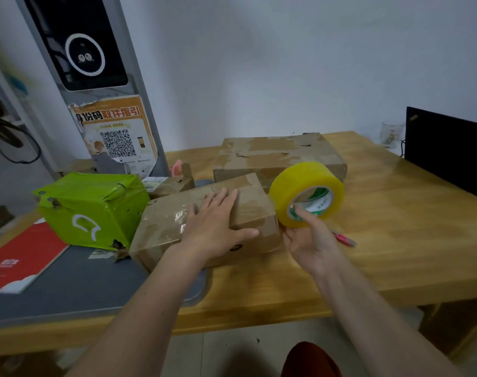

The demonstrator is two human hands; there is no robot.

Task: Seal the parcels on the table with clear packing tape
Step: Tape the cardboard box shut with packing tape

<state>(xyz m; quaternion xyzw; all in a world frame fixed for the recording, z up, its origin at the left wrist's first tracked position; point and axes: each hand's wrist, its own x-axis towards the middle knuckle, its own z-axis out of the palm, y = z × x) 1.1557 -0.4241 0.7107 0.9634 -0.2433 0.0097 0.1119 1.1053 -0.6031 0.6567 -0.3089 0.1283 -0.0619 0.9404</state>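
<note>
We lay our left hand (214,227) flat on top of the near cardboard parcel (204,224), fingers straight and spread, thumb stretched out along its right front edge. Our right hand (310,240) grips the roll of clear yellowish packing tape (306,194): one finger hooks into the core while the palm cups the roll from below, holding it on edge just beside the parcel's right end, lifted off the table. Whether a strip of tape runs from the roll to the box we cannot tell.

The near parcel sits angled, its left end close to a green wrapped parcel (93,208) and its front corner overhanging a grey mat (68,289). Behind it lies a larger cardboard box (281,156), and a small brown box (172,185) sits between the green parcel and the large one. To the right of the roll the wooden table (395,227) is open, apart from a red-handled tool (344,239) lying just behind our right hand.

A red booklet (22,257) rests on the mat at the left. A grey kiosk post (96,85) with a QR-code poster stands at the back left, a black laptop screen (449,151) and a glass (391,134) at the far right, against a plain white wall (286,63).
</note>
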